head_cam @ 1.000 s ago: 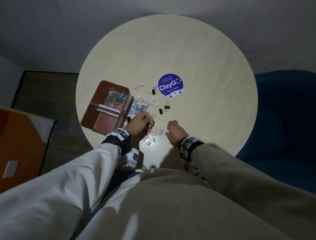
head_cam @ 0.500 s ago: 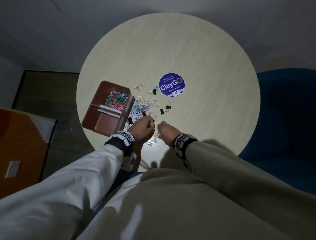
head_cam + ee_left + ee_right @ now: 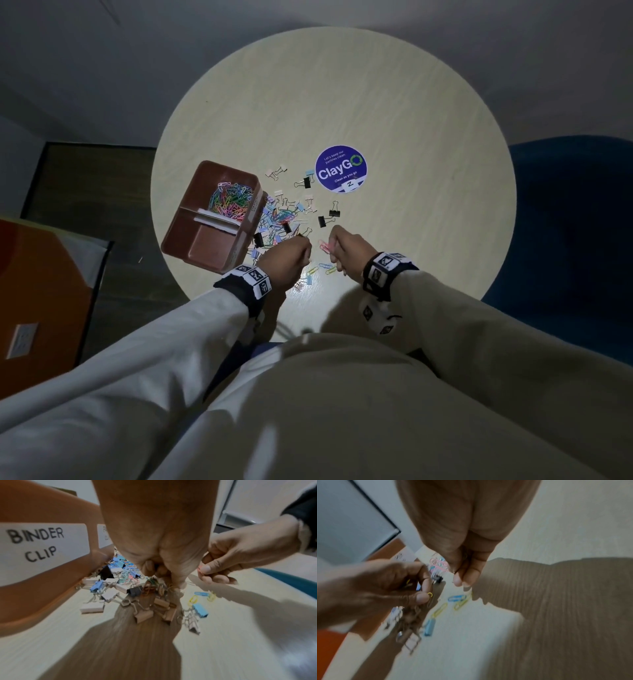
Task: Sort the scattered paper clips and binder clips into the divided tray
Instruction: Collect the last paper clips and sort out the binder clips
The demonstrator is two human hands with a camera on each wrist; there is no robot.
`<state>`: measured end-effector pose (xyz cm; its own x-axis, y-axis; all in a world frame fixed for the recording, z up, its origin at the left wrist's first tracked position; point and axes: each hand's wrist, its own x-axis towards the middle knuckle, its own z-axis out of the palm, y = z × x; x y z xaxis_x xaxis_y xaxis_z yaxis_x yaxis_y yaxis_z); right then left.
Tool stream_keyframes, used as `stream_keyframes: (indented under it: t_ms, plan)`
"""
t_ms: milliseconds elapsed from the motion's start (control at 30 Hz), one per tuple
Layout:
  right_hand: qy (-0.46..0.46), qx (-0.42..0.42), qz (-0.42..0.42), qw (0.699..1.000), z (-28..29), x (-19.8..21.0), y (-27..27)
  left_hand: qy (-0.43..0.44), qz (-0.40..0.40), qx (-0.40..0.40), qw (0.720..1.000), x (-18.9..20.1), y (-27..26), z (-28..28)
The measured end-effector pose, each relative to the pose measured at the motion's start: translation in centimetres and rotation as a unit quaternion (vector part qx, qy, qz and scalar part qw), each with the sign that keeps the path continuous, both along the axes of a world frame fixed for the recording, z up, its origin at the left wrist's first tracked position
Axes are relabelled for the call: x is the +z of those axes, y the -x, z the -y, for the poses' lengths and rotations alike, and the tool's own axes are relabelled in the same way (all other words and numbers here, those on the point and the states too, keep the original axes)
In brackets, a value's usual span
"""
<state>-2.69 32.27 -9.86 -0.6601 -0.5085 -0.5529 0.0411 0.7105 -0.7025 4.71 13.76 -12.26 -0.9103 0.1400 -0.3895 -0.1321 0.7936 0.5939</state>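
brown divided tray (image 3: 191,236) | paper clips (image 3: 230,202) in far compartment | binder clips (image 3: 291,209) scattered beside

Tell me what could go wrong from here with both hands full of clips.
The left hand grips a loose bunch of paper clips; some may slip out. The tray overhangs the table edge, so a nudge might tip it. Binder clips crowd its wall and could tangle.

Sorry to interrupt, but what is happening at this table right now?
A person is sorting clips into a brown divided tray. The left hand pinches a small bunch of paper clips, and the right hand pinches pink paper clips. One compartment already holds coloured paper clips; many binder clips still lie scattered on the round table.
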Motion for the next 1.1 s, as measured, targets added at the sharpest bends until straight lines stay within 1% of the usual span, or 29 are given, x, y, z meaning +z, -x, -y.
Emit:
stream_keyframes:
  t_ms: [33,100,133,167,233,333,400,433,467,567,600,667,700,767,833,867,967,1000,1033,1067,1100]
  plan:
    - [0.024,-0.033,0.017,0.999,-0.3,0.2,0.1,-0.034,0.011,0.033,0.999,0.4,0.1,0.1]
    - [0.067,-0.056,0.036,0.996,-0.8,0.6,0.3,-0.091,0.029,0.091,0.991,1.5,0.4,0.4]
    - [0.076,-0.064,0.044,0.994,-1.0,0.4,0.3,-0.130,0.043,0.125,0.983,1.8,0.4,0.6]
    - [0.091,-0.091,0.078,0.989,-1.1,0.3,0.3,-0.167,0.058,0.156,0.972,2.2,0.5,0.7]
    - [0.113,-0.138,0.134,0.975,-1.3,-0.1,0.4,-0.214,0.081,0.203,0.952,2.7,0.7,0.9]
    - [0.118,-0.194,0.175,0.958,-1.7,-0.3,0.7,-0.284,0.120,0.271,0.912,3.4,0.8,0.2]
    - [0.121,-0.213,0.194,0.950,-2.0,-0.2,0.6,-0.312,0.140,0.299,0.891,4.0,0.8,-0.4]
    - [0.126,-0.210,0.191,0.950,-2.1,-0.1,0.6,-0.312,0.148,0.303,0.888,4.1,0.8,-0.7]
    - [0.124,-0.202,0.175,0.956,-2.1,-0.4,0.5,-0.301,0.151,0.300,0.892,3.8,0.8,-0.9]
    - [0.099,-0.175,0.143,0.969,-2.1,-1.0,0.0,-0.216,0.120,0.257,0.934,2.1,0.8,-1.0]
    - [0.098,-0.167,0.142,0.971,-2.1,-1.2,-0.1,-0.177,0.109,0.232,0.950,1.6,0.8,-1.1]
    - [0.093,-0.159,0.141,0.973,-2.2,-1.4,-0.2,-0.079,0.089,0.152,0.981,0.9,0.8,-1.6]
    - [0.090,-0.163,0.143,0.972,-2.3,-1.5,-0.3,-0.025,0.080,0.108,0.991,0.7,0.8,-1.9]
    - [0.086,-0.176,0.143,0.970,-2.4,-1.6,-0.3,0.076,0.064,0.033,0.995,0.3,0.9,-2.4]
    - [0.066,-0.180,0.139,0.972,-2.2,-1.4,-0.1,0.144,0.058,-0.009,0.988,-0.3,0.8,-2.8]
    - [0.055,-0.186,0.145,0.970,-2.2,-1.6,0.0,0.163,0.054,-0.025,0.985,-0.5,0.8,-3.1]
    - [0.055,-0.240,0.203,0.948,-2.0,-1.4,0.1,0.183,0.043,-0.063,0.980,-0.5,0.7,-3.6]
    - [0.056,-0.241,0.193,0.949,-2.1,-1.7,0.1,0.189,0.041,-0.075,0.978,-0.5,0.7,-3.6]
    - [0.047,-0.222,0.163,0.960,-2.2,-1.7,0.0,0.196,0.035,-0.084,0.976,-0.4,0.7,-3.6]
    - [0.035,-0.180,0.116,0.976,-2.5,-1.8,0.0,0.201,0.031,-0.091,0.975,-0.4,0.7,-3.6]
    - [0.010,-0.121,0.062,0.991,-2.8,-1.7,0.0,0.201,0.025,-0.091,0.975,-0.2,0.6,-3.6]
